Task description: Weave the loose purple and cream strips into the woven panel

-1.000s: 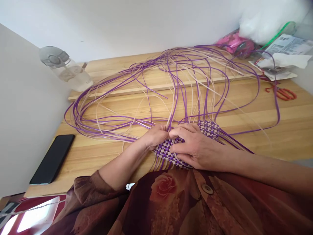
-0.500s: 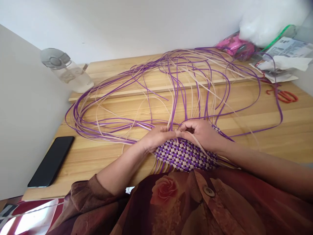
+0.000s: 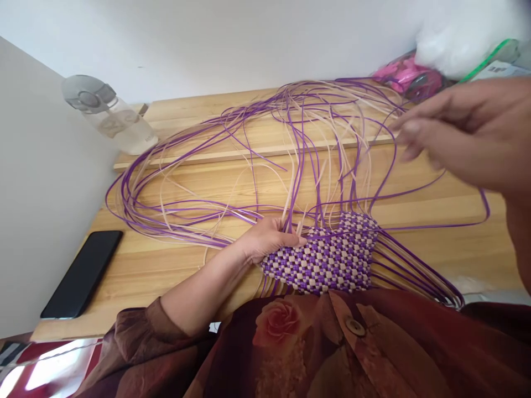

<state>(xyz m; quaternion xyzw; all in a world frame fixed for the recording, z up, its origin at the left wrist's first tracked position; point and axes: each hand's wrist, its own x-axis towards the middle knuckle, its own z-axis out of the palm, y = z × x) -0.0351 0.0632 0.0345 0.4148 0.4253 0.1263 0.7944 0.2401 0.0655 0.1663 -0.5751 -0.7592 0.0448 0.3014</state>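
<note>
- Purple-and-beige weaving point(image 3: 332, 260) is seen at the near side of the table point(image 3: 141, 265), its left part clamped in the left hand point(image 3: 269, 240).
- The right hand point(image 3: 473, 132) is raised at right; its grip cannot be told.

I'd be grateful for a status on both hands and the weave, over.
Left hand gripping weave, upper left. Right hand raised, far right, hold unclear. Loose strands sprawled beyond weave.

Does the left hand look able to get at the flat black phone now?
Probably yes: nothing covers the black phone, though the left hand would first have to release the purple-and-beige woven piece.
</note>
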